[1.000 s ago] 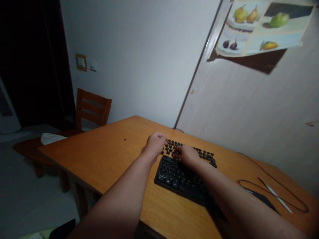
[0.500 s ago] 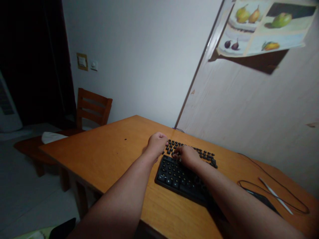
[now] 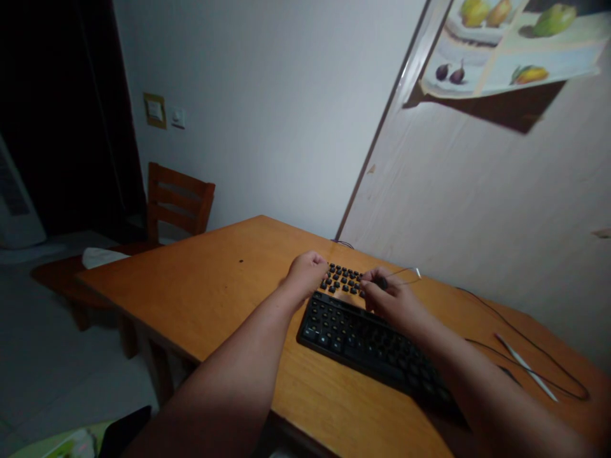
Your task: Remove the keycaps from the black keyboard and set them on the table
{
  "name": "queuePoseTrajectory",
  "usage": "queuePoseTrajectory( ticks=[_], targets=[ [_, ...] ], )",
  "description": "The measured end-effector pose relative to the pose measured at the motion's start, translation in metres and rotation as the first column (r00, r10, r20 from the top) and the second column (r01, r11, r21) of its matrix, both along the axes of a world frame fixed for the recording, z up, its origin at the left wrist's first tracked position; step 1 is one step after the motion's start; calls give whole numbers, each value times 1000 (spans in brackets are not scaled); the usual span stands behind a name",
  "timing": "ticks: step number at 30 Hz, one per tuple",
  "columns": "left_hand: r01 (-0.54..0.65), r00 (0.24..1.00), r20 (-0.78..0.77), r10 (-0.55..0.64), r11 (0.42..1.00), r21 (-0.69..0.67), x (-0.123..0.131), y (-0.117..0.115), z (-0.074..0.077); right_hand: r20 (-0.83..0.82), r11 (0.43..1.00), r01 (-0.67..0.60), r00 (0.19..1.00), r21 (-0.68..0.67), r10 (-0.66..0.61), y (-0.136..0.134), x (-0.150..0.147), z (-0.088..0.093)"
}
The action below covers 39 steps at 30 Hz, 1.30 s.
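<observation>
On the table lies a black keyboard [image 3: 353, 340] with many keycaps off in its left part. Behind it, loose black keycaps [image 3: 344, 277] are spread in rows on the wood. My left hand [image 3: 308, 273] is closed at the left end of these rows, fingertips pressed together; whatever they hold is hidden. My right hand [image 3: 389, 299] is raised over the keyboard's back edge, gripping the dark handle of a wire keycap puller [image 3: 381, 283]. Its thin wires point away to the right, ending in a bright tip. The right forearm covers part of the keyboard.
A white pen-like stick [image 3: 527, 367] and a dark cable [image 3: 563, 343] lie on the right of the wooden table [image 3: 191, 286]. The wall [image 3: 286, 127] rises behind, with fruit paintings [image 3: 515, 51] hung on it. A wooden chair [image 3: 179, 197] stands at the left.
My right hand has lifted and moved right, away from the keyboard's back left, and the puller's wires now show. The left hand stays nearly in place, still closed. The view has shifted slightly.
</observation>
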<state>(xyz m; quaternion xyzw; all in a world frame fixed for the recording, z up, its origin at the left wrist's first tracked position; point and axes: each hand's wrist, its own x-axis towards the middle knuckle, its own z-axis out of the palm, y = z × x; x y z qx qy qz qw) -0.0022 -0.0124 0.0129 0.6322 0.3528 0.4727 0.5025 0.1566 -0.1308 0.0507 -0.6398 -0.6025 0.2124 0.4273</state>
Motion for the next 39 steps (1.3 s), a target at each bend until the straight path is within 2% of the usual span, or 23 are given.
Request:
queuePoseTrajectory(
  ticks=[3,8,15,21,26,30,36,39],
  targets=[
    [55,997,-52,-53,998,34,3,-1,-1,-114,985,-122,987,-119,109,-22,-4,4],
    [124,977,-188,-97,982,142,3,-5,-1,-86,958,-204,978,-200,190,-46,-8,1],
    [179,953,-276,-122,964,195,0,-10,-1,57,949,-278,956,-148,289,-49,-13,-12],
    [195,944,-306,-124,957,216,0,-10,-2,17,920,-344,935,-187,353,-48,-16,-16],
    [212,938,-318,-138,954,213,1,-13,-1,29,916,-339,935,-215,353,-46,-16,-21],
    [236,932,-326,-157,947,220,0,-15,1,-64,916,-321,947,-242,315,-46,-18,-25],
    [287,914,-357,-192,928,239,-1,-21,6,-76,957,-201,979,-210,189,-46,-23,-28],
    [320,899,-382,-214,917,238,-1,-23,6,-64,964,-192,981,-185,183,-45,-21,-31]
  ],
)
